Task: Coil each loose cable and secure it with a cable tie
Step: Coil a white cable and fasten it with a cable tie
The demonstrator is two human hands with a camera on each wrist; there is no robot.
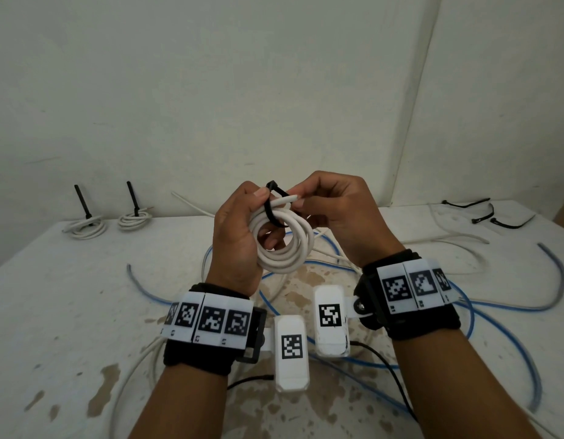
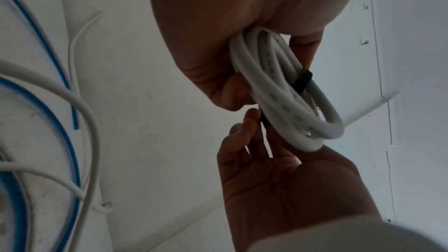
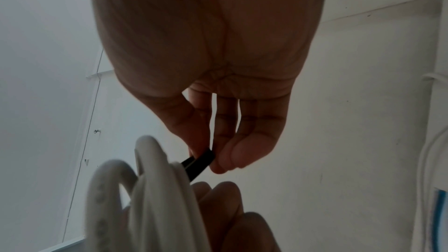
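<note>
My left hand [image 1: 242, 226] grips a coil of white cable [image 1: 285, 248] and holds it up over the table, thumb pressing on its top. A black cable tie [image 1: 272, 210] loops around the top of the coil. My right hand [image 1: 329, 210] pinches the tie's end between thumb and fingers just right of the coil. The left wrist view shows the coil [image 2: 278, 93] edge-on with the tie [image 2: 303, 81] across it. In the right wrist view the fingertips pinch the tie [image 3: 200, 162] beside the coil [image 3: 155, 189].
Two tied white coils [image 1: 84, 229] [image 1: 134, 219] lie at the back left of the white table [image 1: 52, 296], their black tie tails standing up. Spare black ties [image 1: 483, 210] lie at the back right. Loose blue cables [image 1: 470, 315] and white cables [image 1: 448, 239] sprawl under my hands.
</note>
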